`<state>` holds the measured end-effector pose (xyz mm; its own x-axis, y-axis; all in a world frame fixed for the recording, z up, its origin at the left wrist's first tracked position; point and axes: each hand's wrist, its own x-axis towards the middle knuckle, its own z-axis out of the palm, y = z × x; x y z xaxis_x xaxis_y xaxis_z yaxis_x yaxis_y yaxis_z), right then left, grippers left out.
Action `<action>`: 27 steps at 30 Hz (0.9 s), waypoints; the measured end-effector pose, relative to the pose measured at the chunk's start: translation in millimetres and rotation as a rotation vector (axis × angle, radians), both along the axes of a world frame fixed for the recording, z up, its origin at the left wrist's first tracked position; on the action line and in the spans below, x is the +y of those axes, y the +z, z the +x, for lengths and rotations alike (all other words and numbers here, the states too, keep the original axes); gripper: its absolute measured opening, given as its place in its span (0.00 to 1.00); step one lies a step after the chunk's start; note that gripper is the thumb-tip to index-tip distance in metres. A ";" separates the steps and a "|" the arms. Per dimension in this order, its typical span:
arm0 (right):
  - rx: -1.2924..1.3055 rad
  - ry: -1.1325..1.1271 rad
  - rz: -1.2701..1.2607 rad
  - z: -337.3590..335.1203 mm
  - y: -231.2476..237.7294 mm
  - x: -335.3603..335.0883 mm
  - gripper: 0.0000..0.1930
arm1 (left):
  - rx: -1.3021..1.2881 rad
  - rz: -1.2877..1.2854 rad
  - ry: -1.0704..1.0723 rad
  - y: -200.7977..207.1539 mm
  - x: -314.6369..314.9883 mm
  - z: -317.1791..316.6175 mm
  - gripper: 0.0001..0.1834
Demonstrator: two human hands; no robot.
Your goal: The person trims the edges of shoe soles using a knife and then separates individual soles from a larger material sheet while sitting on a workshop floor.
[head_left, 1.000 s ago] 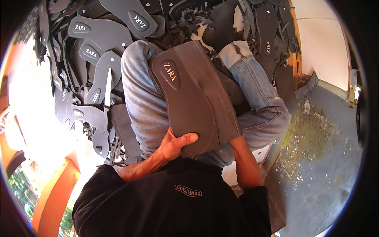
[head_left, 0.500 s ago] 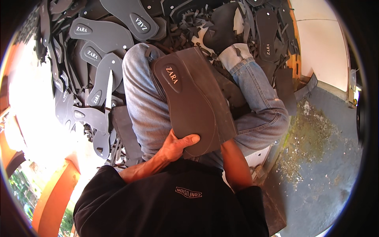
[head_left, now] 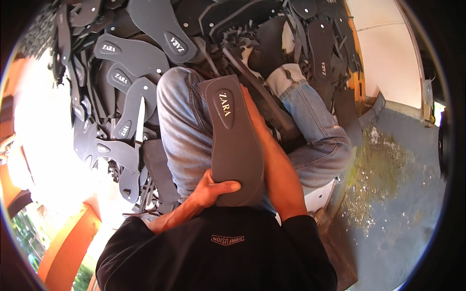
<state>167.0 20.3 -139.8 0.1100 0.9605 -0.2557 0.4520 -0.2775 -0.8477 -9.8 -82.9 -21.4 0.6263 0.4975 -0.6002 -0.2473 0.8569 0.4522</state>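
A dark grey shoe sole [head_left: 237, 150] lies lengthwise over my lap, an oval raised patch near its far end. My left hand [head_left: 208, 190] grips its near left edge, thumb pressed flat on top and fingers underneath. My right hand [head_left: 249, 103] is at the sole's far right edge, mostly hidden behind it; whether its fingers hold anything does not show. A narrow dark offcut strip [head_left: 262, 92] slants between my legs, just right of the sole. To the left, a knife [head_left: 141, 119] with a pale blade rests on other soles.
Several cut grey soles [head_left: 131, 53] and heaps of dark scraps [head_left: 238, 36] surround my legs [head_left: 182, 121]. A dark sheet [head_left: 158, 162] lies by my left thigh. On the right are a grey floor [head_left: 393, 194] and a pale panel [head_left: 383, 53].
The wide margin along the sole's right side has come away, and a strip now lies between my legs. My right forearm has moved forward along the sole, which sits straighter.
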 end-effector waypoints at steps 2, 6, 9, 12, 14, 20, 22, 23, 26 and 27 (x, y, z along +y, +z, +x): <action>0.527 -0.107 -0.162 0.5 32.6 13.7 0.19 | -0.065 -0.083 -0.072 1.2 8.0 -25.7 0.22; 1.178 -0.318 -0.448 41.3 84.1 5.4 0.21 | 0.019 0.126 -0.378 3.3 32.5 -59.2 0.27; 0.849 -0.094 -0.301 79.7 90.6 -17.8 0.19 | 0.139 0.193 -0.363 -6.4 54.7 -74.4 0.27; 0.637 -0.421 -0.211 86.3 119.5 -50.4 0.12 | -0.391 0.000 0.235 -26.0 84.2 -81.9 0.39; 0.649 -0.622 -0.185 92.9 111.6 -90.4 0.14 | -0.263 -0.001 0.648 9.8 94.7 -40.4 0.42; 0.703 -0.413 -0.234 50.0 103.5 -169.6 0.15 | 0.288 0.400 0.526 -1.7 127.4 -12.9 0.15; 0.363 -0.407 -0.120 47.7 104.6 -171.0 0.17 | 0.178 0.402 0.256 16.8 135.0 -14.5 0.11; 0.191 -0.400 -0.070 45.7 106.2 -170.0 0.18 | 0.218 0.349 0.172 18.5 132.2 -8.2 0.12; -0.179 -0.221 0.038 29.1 119.0 -158.7 0.21 | 0.262 0.200 -0.061 16.8 119.5 4.4 0.15; -0.159 -0.238 0.032 25.1 119.5 -159.2 0.22 | 0.261 0.191 -0.070 13.8 115.9 7.9 0.16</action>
<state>192.1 -138.9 -20.3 0.3697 0.9102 -0.1868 0.5051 -0.3656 -0.7818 -1.8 33.0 -7.6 0.5005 0.5776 -0.6449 -0.0455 0.7614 0.6466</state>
